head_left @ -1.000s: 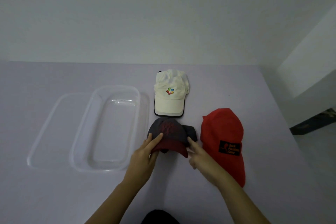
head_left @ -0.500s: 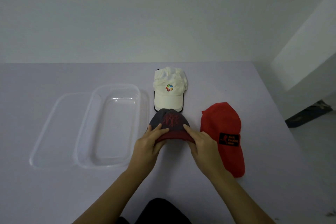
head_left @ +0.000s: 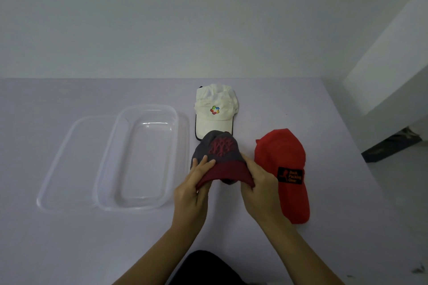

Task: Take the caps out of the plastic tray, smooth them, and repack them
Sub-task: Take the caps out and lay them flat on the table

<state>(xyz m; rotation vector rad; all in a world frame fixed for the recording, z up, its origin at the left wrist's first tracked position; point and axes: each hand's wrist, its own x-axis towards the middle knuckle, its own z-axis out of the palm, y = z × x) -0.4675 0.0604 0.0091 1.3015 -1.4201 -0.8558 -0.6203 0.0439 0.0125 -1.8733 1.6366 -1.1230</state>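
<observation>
- Hands, two: left hand [head_left: 192, 188] and right hand [head_left: 260, 190] each grip one side of the grey cap's [head_left: 220, 152] maroon brim, fingers curled round it.
- Caps, three, all outside the tray: the grey cap is held in the middle. The red cap [head_left: 281, 162] lies flat on the table [head_left: 69, 250], just right. The white cap [head_left: 214, 111] is farthest, its brim partly hidden behind the grey cap.
- Plastic tray [head_left: 105, 164], one: left of the caps, overlapping one clear lid [head_left: 67, 162].

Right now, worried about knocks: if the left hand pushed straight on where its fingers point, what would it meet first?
Probably the white cap, just beyond the grey-and-maroon cap the left hand holds; depth is unclear.
</observation>
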